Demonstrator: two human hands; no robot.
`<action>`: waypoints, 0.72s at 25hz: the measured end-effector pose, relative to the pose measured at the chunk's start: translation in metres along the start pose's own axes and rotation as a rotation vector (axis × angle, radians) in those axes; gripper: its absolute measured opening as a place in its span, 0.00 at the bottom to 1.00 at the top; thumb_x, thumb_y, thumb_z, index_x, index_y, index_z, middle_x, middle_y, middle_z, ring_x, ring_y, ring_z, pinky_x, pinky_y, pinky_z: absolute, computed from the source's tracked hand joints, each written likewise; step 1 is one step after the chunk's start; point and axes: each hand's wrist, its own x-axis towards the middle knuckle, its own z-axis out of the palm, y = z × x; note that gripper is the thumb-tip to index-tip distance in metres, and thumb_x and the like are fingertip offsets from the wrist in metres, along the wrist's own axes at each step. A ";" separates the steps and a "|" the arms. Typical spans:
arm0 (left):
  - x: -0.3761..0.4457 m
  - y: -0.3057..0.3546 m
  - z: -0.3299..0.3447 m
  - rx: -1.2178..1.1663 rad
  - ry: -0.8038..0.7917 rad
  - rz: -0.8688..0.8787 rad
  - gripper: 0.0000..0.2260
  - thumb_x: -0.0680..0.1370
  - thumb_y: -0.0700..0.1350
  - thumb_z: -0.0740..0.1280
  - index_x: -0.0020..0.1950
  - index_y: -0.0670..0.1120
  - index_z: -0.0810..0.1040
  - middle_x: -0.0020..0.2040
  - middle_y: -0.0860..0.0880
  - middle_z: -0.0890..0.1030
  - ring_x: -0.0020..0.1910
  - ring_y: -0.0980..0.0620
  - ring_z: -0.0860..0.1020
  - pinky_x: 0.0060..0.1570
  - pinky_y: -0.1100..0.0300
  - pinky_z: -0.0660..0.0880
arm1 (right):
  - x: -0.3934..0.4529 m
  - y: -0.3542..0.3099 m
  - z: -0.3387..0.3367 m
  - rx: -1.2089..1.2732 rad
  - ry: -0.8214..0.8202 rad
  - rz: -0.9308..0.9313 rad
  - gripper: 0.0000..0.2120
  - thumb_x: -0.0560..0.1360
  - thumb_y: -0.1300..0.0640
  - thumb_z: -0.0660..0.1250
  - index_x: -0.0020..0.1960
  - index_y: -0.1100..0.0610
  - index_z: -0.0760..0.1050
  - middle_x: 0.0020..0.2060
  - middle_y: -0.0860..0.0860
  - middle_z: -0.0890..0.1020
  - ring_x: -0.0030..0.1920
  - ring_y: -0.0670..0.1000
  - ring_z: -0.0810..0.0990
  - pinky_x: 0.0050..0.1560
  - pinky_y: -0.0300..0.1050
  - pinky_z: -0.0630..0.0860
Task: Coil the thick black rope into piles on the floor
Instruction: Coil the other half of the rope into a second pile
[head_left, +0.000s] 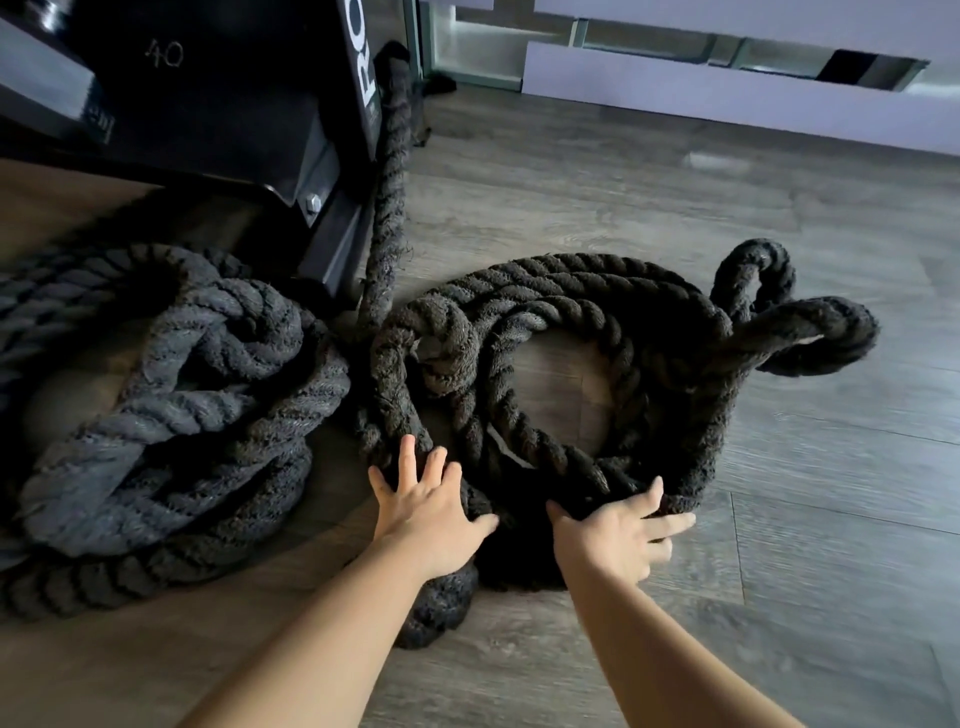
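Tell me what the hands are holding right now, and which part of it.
Left hand presses flat, fingers spread, on the right rope pile's near-left edge, gripping nothing. Right hand grips the pile's near edge.

The thick black twisted rope (545, 312) looks rough and fuzzy, like hairy cloth. The grey-brown wood plank floor (727, 208) is smooth and a bit shiny. The black metal frame (234, 130) at far left looks smooth.
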 end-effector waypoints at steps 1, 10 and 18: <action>0.001 0.002 0.001 -0.023 0.006 -0.012 0.38 0.75 0.69 0.55 0.79 0.49 0.57 0.81 0.52 0.47 0.76 0.43 0.32 0.70 0.29 0.42 | 0.006 -0.005 -0.001 -0.025 -0.002 -0.011 0.61 0.59 0.45 0.82 0.77 0.50 0.43 0.76 0.61 0.38 0.72 0.64 0.54 0.67 0.61 0.67; 0.036 0.051 -0.004 -0.133 -0.003 -0.170 0.32 0.80 0.62 0.53 0.80 0.48 0.52 0.81 0.52 0.43 0.75 0.41 0.29 0.68 0.27 0.39 | 0.078 -0.040 -0.037 -0.117 -0.135 -0.261 0.57 0.66 0.47 0.79 0.78 0.51 0.41 0.76 0.61 0.40 0.73 0.64 0.54 0.67 0.61 0.64; 0.005 0.040 -0.041 -0.346 0.180 -0.048 0.22 0.80 0.58 0.63 0.70 0.49 0.72 0.77 0.48 0.60 0.76 0.45 0.54 0.73 0.44 0.56 | 0.022 -0.030 -0.074 -0.263 -0.167 -0.364 0.50 0.72 0.41 0.70 0.79 0.54 0.40 0.74 0.58 0.58 0.70 0.63 0.64 0.64 0.58 0.68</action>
